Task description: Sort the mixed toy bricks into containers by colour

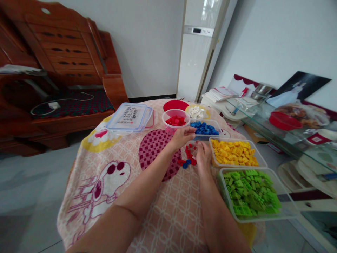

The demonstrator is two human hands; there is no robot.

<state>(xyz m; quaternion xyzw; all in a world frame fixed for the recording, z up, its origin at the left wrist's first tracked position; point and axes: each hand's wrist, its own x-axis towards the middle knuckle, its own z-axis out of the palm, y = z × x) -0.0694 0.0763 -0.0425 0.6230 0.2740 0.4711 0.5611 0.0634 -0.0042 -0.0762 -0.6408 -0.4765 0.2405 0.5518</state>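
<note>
My left hand (183,137) reaches over the table with its fingers stretched to the right, just in front of the box of blue bricks (204,128). My right hand (203,153) rests low on the cloth, its fingers pointing forward, with nothing visible in it. Between the two hands lies a small pile of red pieces (190,154), with a couple of round blue pieces (186,163) at its near edge. Behind my left hand stands a round clear tub (165,123) of red bricks. A box of yellow bricks (234,153) is right beside my right hand.
A clear box of green bricks (252,193) sits at the table's right edge. White pieces (197,112) and a red round dish (176,105) are at the back. Stacked lids (129,117) lie at left. A glass shelf (284,137) borders the table on the right.
</note>
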